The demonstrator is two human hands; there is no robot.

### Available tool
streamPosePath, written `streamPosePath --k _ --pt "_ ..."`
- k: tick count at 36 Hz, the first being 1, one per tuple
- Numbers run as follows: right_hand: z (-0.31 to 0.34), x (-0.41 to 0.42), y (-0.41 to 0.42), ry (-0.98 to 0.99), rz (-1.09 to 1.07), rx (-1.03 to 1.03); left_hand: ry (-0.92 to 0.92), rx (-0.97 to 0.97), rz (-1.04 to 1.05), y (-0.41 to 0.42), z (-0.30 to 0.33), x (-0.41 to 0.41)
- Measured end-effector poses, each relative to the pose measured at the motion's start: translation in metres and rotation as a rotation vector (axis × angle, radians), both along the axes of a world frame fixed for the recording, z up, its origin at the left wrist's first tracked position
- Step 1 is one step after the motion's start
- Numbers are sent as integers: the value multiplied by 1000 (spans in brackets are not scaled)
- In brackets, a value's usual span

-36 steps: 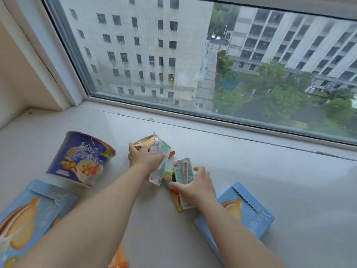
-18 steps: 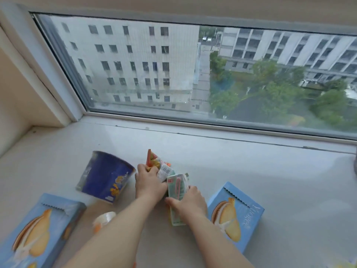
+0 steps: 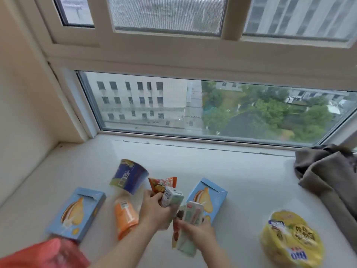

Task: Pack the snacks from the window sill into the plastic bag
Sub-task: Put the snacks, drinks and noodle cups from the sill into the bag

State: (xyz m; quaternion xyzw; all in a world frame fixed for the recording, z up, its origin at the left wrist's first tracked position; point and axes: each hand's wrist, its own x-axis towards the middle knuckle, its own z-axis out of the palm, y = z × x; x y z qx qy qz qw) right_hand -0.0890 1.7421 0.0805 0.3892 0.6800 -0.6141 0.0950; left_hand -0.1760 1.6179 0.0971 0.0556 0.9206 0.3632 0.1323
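Red plastic bag (image 3: 44, 254): bottom-left corner, at the near edge of the window sill (image 3: 241, 180), blurred.
Left blue box (image 3: 77, 211): lies flat on the sill just beyond the bag, pastry picture facing up.
Orange cup (image 3: 125, 217): on its side between the left blue box and the left forearm.
Dark blue cup (image 3: 129, 176): tipped over, farther back on the sill, apart from the orange cup.
Left hand (image 3: 154, 207): fingers curled round a pale green carton (image 3: 172, 197) and an orange snack packet (image 3: 162, 184), both raised off the sill.
Right hand (image 3: 199, 232): grips a second pale green carton (image 3: 190, 225) together with a thin packet (image 3: 176, 231); blur hides the finger detail.
Right blue box (image 3: 210, 196): flat on the sill just behind the right hand.
Yellow bag (image 3: 291, 238): lies on the sill well to the right.
Grey cloth (image 3: 328, 175): bunched at the far right of the sill by the window.
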Motion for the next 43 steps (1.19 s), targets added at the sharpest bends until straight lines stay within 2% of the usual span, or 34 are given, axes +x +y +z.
streamPosePath --k 5,13,20,24,29,33,39,43 --pt "37 62 10 85 -100 -67 -3 57 47 -6 26 49" --pt "71 134 3 162 -71 -170 -19 177 208 -34 51 136" --pt "63 175 -41 213 125 -269 13 280 379 -85 56 209" --pt "63 187 -72 226 261 -302 94 227 415 -124 62 238" --pt "70 198 -117 270 281 -330 163 226 471 -179 74 266" --pt "80 198 -156 295 259 -301 218 235 540 -228 88 277" --pt "103 194 -220 436 276 -285 256 313 601 -315 102 276" --pt "106 194 -268 489 274 -157 301 327 603 -375 112 271"
